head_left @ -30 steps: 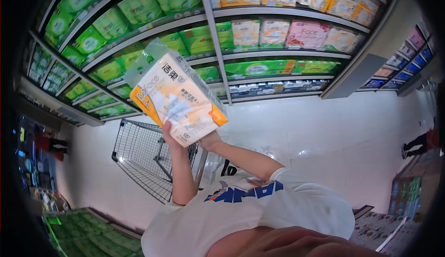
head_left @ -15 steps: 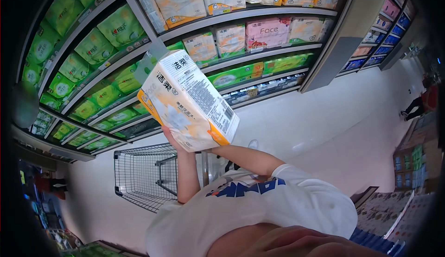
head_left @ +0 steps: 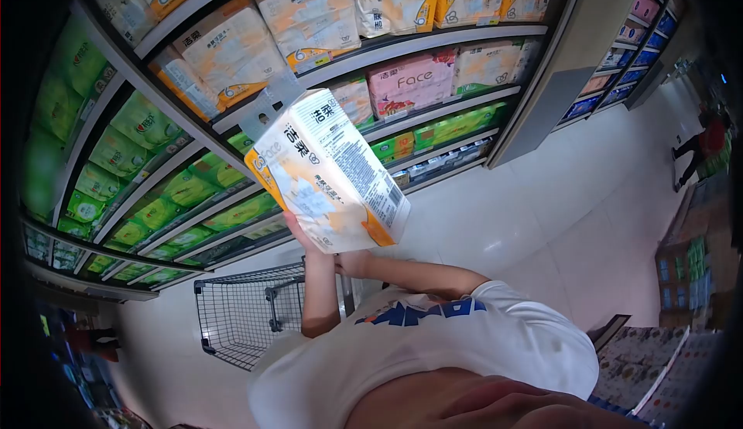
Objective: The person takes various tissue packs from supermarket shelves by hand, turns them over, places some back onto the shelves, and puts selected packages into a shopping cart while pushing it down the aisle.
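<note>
A large white-and-orange pack of facial tissues [head_left: 309,189] is tilted up in front of me, its printed text side and barcode facing right. My left hand [head_left: 298,231] grips the lower left edge of it, most of the fingers hidden behind the pack. A clear plastic carry strip with holes sticks up from the pack's top left corner. Just under the pack, my right hand [head_left: 354,262] is beside my left wrist, its fingers mostly hidden. Below and left of my arms stands a wire shopping cart [head_left: 240,317].
Shelves ahead hold similar orange-and-white tissue packs [head_left: 309,15], a pink pack [head_left: 412,84] and green packs [head_left: 139,131]. A grey pillar [head_left: 534,111] ends the shelving. Pale floor [head_left: 534,204] stretches right, where a person [head_left: 700,146] is at the far edge. Stacked cartons [head_left: 685,274] stand at right.
The shelves have shifted left and down in view, bringing more orange-and-white packs in. The held pack sits slightly farther right. My right hand now shows below the pack.
</note>
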A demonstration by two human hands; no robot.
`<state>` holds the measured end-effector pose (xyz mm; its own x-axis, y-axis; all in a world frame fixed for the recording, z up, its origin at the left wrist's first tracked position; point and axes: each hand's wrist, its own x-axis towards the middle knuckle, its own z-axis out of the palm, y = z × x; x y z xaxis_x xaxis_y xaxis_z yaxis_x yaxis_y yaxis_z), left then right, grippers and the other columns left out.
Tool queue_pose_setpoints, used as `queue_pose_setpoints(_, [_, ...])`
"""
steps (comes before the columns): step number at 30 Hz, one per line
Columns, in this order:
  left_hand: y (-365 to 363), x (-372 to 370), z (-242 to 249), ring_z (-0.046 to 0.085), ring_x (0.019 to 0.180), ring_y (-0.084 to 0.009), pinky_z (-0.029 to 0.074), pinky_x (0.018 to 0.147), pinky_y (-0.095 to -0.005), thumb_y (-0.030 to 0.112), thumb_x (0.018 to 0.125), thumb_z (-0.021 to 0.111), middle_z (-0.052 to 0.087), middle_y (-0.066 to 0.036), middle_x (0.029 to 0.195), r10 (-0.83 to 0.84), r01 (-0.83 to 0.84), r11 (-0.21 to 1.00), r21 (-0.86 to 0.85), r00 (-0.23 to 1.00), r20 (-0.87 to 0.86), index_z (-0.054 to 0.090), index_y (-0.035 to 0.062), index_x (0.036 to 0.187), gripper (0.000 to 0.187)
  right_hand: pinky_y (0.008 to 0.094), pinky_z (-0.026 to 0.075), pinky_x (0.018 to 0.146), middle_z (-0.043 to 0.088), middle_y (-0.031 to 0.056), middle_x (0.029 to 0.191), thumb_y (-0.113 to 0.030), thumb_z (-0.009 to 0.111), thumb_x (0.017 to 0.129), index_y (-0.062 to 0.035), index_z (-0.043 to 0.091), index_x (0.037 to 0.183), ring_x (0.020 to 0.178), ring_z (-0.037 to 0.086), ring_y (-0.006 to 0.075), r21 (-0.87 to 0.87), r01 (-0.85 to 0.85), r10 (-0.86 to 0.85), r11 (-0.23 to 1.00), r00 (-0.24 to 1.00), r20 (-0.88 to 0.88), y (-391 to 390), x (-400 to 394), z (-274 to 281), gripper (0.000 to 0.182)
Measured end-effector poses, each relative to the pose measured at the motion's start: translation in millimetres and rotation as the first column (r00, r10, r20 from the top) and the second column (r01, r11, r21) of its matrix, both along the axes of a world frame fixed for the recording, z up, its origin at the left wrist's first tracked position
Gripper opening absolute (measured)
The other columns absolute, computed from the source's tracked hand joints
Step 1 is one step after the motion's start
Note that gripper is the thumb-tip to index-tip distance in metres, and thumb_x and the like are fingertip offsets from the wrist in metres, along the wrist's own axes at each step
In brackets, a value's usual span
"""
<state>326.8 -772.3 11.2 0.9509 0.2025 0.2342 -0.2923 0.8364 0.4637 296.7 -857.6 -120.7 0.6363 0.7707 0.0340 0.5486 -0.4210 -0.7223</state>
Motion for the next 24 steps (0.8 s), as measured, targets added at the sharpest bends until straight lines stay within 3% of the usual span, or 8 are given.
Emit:
queue_pose_setpoints(3, [-29.2, 14.3, 2.4, 0.045, 0.124, -0.0256, 0.038, 0.102, -0.041, 0.055, 0.089, 0.048, 0.041, -0.008, 0.142, -0.003, 0.005, 1.0, 0.018, 0.997, -0.074, 0.029, 0.0096, 0.144, 0.074, 0.0456, 0.047, 0.08, 0.06, 0.0194, 0.091, -0.031, 0.064, 0.078, -0.0034, 0.069, 0.075, 0.086, 0.059, 0.0345, 0.155, 0.038, -0.056, 0.987, 0.992, 0.114, -29.7, 5.9, -0.6, 0.028])
queue_pose_setpoints(6, [-61.3, 21.7, 3.8, 0.045, 0.125, -0.0255, 0.038, 0.103, -0.0409, 0.055, 0.09, 0.048, 0.041, -0.008, 0.142, -0.039, 0.042, 0.999, 0.032, 0.995, -0.094, 0.03, 0.0094, 0.143, 0.073, 0.0438, 0.048, 0.078, 0.06, 0.0198, 0.095, -0.032, 0.065, 0.075, -0.0042, 0.069, 0.078, 0.084, 0.06, 0.035, 0.262, -0.021, -0.059, 0.965, 0.954, 0.294, -63.2, 15.0, 0.7, 0.028])
queue_pose_setpoints(11, [-148.4, 16.5, -0.5, 0.046, 0.124, -0.0267, 0.038, 0.103, -0.0415, 0.056, 0.09, 0.048, 0.042, -0.008, 0.141, -0.071, 0.072, 0.997, -0.003, 0.978, -0.195, 0.031, 0.0094, 0.143, 0.073, 0.0432, 0.048, 0.079, 0.06, 0.0217, 0.101, -0.032, 0.066, 0.072, -0.0039, 0.068, 0.079, 0.091, 0.059, 0.0352, 0.202, 0.01, -0.034, 0.979, 0.993, 0.116, -121.5, 19.5, -16.7, 0.029])
queue_pose_setpoints(14, [-207.3, 6.7, -31.9, 0.048, 0.122, -0.0307, 0.037, 0.103, -0.0461, 0.057, 0.091, 0.044, 0.046, -0.011, 0.139, -0.266, 0.188, 0.946, -0.263, 0.916, -0.302, 0.036, 0.0099, 0.142, 0.07, 0.0428, 0.048, 0.079, 0.06, 0.0207, 0.103, -0.033, 0.065, 0.074, -0.0038, 0.067, 0.084, 0.093, 0.058, 0.0342, 0.199, -0.009, -0.007, 0.98, 0.997, 0.079, -169.7, 23.8, -12.5, 0.031])
queue_pose_setpoints(15, [-229.5, 2.7, -30.7, 0.048, 0.122, -0.0307, 0.037, 0.103, -0.0461, 0.057, 0.091, 0.044, 0.046, -0.011, 0.139, -0.255, 0.178, 0.949, -0.262, 0.92, -0.298, 0.036, 0.0099, 0.142, 0.07, 0.0427, 0.048, 0.079, 0.06, 0.0204, 0.103, -0.033, 0.065, 0.075, -0.0038, 0.066, 0.086, 0.093, 0.058, 0.0338, 0.201, -0.016, 0.002, 0.979, 0.997, 0.071, -184.9, 26.5, -10.5, 0.031])
queue_pose_setpoints(18, [-285.8, -6.6, -23.9, 0.05, 0.12, -0.0328, 0.037, 0.104, -0.0476, 0.053, 0.087, 0.05, 0.05, -0.014, 0.135, -0.195, 0.188, 0.979, -0.075, 0.769, -0.609, 0.039, 0.0054, 0.139, 0.071, 0.0423, 0.048, 0.08, 0.06, 0.0194, 0.106, -0.034, 0.063, 0.077, -0.0037, 0.065, 0.091, 0.095, 0.058, 0.0328, 0.225, -0.027, 0.014, 0.974, 0.998, 0.059, -224.6, 33.8, -10.1, 0.033])
queue_pose_setpoints(21, [-307.4, 1.8, -23.9, 0.053, 0.118, -0.0319, 0.041, 0.102, -0.0447, 0.046, 0.086, 0.052, 0.049, -0.016, 0.135, -0.305, 0.337, 0.94, -0.053, 0.764, -0.568, 0.033, 0.0053, 0.141, 0.07, 0.0419, 0.048, 0.081, 0.06, 0.0185, 0.108, -0.035, 0.062, 0.079, -0.0036, 0.063, 0.096, 0.097, 0.058, 0.0317, 0.249, -0.027, 0.019, 0.968, 0.999, 0.034, -258.8, 35.8, -10.3, 0.035])
queue_pose_setpoints(24, [-325.2, -8.6, -15.0, 0.053, 0.118, -0.0329, 0.04, 0.102, -0.046, 0.044, 0.086, 0.052, 0.049, -0.017, 0.135, -0.312, 0.314, 0.945, -0.089, 0.786, -0.534, 0.035, 0.0038, 0.14, 0.069, 0.0415, 0.048, 0.081, 0.059, 0.0175, 0.11, -0.036, 0.061, 0.081, -0.0036, 0.062, 0.1, 0.098, 0.058, 0.0306, 0.275, -0.016, 0.019, 0.961, 1.0, -0.009, -284.3, 40.7, -6.7, 0.038])
